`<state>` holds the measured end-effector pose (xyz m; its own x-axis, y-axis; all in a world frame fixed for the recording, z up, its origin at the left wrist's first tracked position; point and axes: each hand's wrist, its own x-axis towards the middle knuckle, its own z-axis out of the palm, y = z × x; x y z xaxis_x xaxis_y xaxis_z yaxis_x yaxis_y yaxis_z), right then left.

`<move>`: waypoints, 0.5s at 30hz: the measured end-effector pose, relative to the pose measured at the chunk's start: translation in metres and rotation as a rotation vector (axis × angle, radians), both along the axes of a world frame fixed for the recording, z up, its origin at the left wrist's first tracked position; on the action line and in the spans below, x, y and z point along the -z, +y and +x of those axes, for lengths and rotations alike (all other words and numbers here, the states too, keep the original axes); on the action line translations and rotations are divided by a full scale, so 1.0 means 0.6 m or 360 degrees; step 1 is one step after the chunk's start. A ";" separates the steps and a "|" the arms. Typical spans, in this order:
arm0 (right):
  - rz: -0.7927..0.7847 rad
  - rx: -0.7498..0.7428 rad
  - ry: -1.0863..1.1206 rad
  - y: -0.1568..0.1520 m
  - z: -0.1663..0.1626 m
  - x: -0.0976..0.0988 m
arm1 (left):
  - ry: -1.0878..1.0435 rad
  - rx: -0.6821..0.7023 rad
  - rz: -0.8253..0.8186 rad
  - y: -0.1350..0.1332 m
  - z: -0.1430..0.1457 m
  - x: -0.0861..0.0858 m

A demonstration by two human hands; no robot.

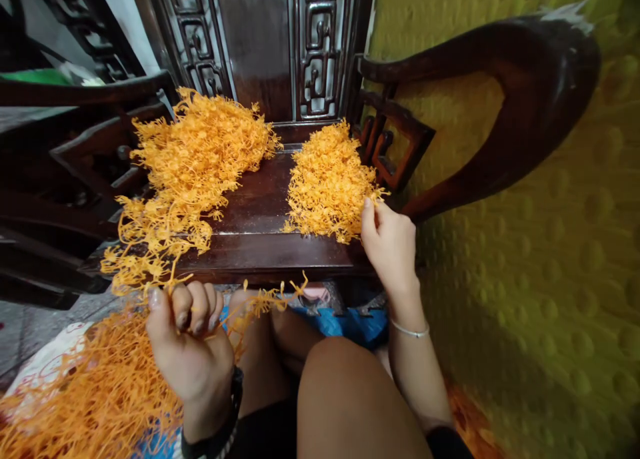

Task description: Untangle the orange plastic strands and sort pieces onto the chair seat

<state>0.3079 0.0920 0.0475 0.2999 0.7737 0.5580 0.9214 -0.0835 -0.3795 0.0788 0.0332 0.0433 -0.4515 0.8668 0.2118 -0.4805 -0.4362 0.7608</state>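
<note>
My left hand (pixel 193 342) is closed around a strand of thin orange plastic sprigs (pixel 270 300), whose loose end sticks out to the right above my legs. Just beyond its knuckles, the large orange heap (pixel 200 152) spills off the left front of the dark wooden chair seat (pixel 265 205). My right hand (pixel 390 242) pinches thumb against finger at the right edge of a smaller orange pile (pixel 330 185). Small orange tips show at those fingertips; the rest of that piece is hidden.
A tangled mass of orange plastic (pixel 95 385) lies on the floor at lower left, partly over white and blue sheeting. The curved chair arm (pixel 545 112) rises at right before a padded yellow-green surface (pixel 565 265). A carved chair back (pixel 260 45) stands behind the piles.
</note>
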 end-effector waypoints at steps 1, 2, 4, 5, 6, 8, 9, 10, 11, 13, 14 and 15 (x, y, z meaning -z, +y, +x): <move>-0.0129 0.0042 -0.0100 0.015 0.006 -0.008 | 0.0009 0.0016 -0.0002 -0.001 -0.002 -0.003; -0.0225 0.0068 -0.0176 0.029 0.010 -0.015 | 0.0012 0.0030 -0.0010 -0.003 -0.003 -0.006; -0.0306 0.0098 -0.0242 0.054 0.013 -0.025 | 0.0005 0.0059 -0.0051 -0.005 -0.004 -0.005; -0.0308 0.0108 -0.0246 0.064 0.013 -0.027 | -0.0007 0.0078 -0.0086 -0.006 -0.004 -0.003; -0.0305 0.0113 -0.0252 0.074 0.013 -0.028 | -0.0019 0.0101 -0.0131 -0.005 -0.006 0.002; -0.0309 0.0105 -0.0283 0.087 0.014 -0.024 | -0.0036 0.0142 -0.0209 -0.002 -0.010 0.013; -0.0306 0.0083 -0.0293 0.090 0.017 -0.020 | -0.0037 0.0152 -0.0239 0.001 -0.014 0.020; -0.0290 0.0040 -0.0281 0.091 0.020 -0.015 | -0.0035 0.0147 -0.0262 0.004 -0.018 0.027; -0.0265 -0.0030 -0.0240 0.090 0.025 -0.010 | -0.0026 0.0129 -0.0282 0.007 -0.022 0.033; -0.0202 -0.0237 -0.0092 0.083 0.035 0.000 | 0.0004 0.0110 -0.0306 0.014 -0.029 0.041; -0.0180 -0.0354 -0.0021 0.078 0.040 0.005 | 0.0022 0.0109 -0.0309 0.016 -0.030 0.042; -0.0165 -0.0457 0.0034 0.073 0.044 0.010 | 0.0033 0.0125 -0.0303 0.018 -0.030 0.042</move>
<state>0.3342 0.1360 0.0414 0.0712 0.8810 0.4678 0.9049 0.1403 -0.4019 0.0606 0.0441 0.0181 -0.3783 0.9244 0.0495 -0.4904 -0.2455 0.8362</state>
